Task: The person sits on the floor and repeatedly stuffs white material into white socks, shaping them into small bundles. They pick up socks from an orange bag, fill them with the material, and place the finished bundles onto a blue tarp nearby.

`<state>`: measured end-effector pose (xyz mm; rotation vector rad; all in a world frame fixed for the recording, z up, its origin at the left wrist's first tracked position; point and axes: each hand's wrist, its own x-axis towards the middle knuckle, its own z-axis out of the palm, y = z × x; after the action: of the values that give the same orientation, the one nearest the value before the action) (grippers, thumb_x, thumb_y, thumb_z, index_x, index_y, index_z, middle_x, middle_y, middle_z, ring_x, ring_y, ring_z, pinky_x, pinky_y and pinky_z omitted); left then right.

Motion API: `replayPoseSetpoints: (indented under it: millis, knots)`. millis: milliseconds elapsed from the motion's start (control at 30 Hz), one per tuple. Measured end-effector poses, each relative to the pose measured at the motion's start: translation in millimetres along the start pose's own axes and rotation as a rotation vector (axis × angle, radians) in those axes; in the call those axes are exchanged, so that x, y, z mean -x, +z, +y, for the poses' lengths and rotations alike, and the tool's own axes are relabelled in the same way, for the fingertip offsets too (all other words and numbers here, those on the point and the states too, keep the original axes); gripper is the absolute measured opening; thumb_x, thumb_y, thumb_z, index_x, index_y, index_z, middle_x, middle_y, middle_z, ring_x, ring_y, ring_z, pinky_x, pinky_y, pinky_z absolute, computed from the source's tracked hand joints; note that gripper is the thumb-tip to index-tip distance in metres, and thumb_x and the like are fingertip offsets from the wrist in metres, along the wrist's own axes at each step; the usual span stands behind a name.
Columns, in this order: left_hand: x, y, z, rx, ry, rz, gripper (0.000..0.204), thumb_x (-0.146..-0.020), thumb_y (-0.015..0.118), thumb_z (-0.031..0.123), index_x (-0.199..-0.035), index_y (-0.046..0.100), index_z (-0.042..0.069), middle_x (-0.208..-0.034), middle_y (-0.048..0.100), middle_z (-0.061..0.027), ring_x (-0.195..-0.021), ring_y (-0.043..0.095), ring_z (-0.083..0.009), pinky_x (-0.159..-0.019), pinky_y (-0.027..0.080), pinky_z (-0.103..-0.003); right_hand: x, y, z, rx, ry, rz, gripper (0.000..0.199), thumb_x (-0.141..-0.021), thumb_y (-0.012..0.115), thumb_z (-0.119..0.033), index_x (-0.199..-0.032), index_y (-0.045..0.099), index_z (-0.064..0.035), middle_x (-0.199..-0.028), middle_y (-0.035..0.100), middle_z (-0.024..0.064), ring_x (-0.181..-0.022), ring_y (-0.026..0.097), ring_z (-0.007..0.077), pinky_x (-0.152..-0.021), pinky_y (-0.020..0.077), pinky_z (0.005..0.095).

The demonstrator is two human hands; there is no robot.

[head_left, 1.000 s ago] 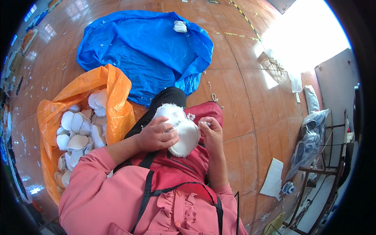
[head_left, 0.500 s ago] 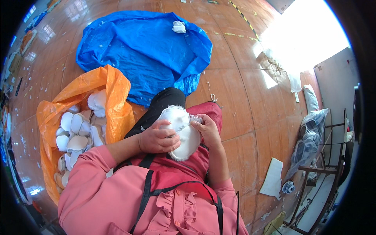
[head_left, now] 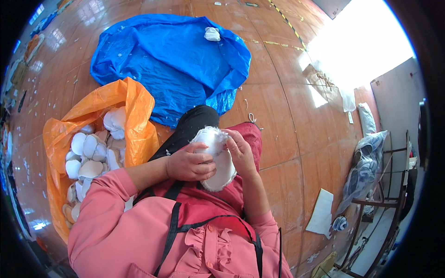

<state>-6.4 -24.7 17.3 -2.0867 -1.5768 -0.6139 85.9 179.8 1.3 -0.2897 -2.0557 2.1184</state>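
Note:
A white pad (head_left: 223,172) with two rounded lobes and a frayed, fluffy edge is held above my lap. My left hand (head_left: 191,162) is closed round its left side, fingers curled over the middle. At the upper right edge, my right hand (head_left: 239,150) pinches the fluffy rim between thumb and fingers; the fingertips are partly hidden. Left of my legs stands an open orange plastic sack (head_left: 139,111), holding several white and beige rounded pads (head_left: 91,169). Red cloth (head_left: 204,208) with black straps covers my lap.
Beyond my knees, a blue plastic sheet or sack (head_left: 162,60) lies spread on the tiled floor, with a small white pad (head_left: 212,34) on it. At right are a flat white board (head_left: 321,212), a clear plastic bag (head_left: 364,162) and a dark metal frame (head_left: 394,204).
My right hand has shifted slightly left and down across the pad's upper edge, covering more of it. The pad has turned a little; my left hand keeps its hold.

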Motion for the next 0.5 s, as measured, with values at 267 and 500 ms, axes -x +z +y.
replayPoseSetpoints:
  millis: [267,500]
  knots:
    - [-7,6,-4,-0.002,0.077,0.008,0.016,-0.079,0.064,0.02,-0.096,0.065,0.022,-0.104,0.059,0.0079,-0.105,0.054,-0.0122,-0.102,0.041,-0.044,6,6,19,0.088,-0.194,0.15,0.017,-0.084,0.07,-0.002,-0.101,0.069,-0.0005,-0.101,0.063,0.0053,-0.091,0.06,0.0148,-0.08,0.0496,0.0266]
    - [-19,18,-8,0.067,0.216,-0.017,0.018,-0.079,0.061,0.02,-0.096,0.064,0.016,-0.102,0.059,0.0045,-0.103,0.054,-0.0138,-0.104,0.041,-0.04,-3,-9,10,0.281,0.178,0.117,0.015,-0.08,0.074,-0.006,-0.09,0.064,-0.0002,-0.087,0.062,0.0033,-0.079,0.058,0.0107,-0.068,0.048,0.0253]
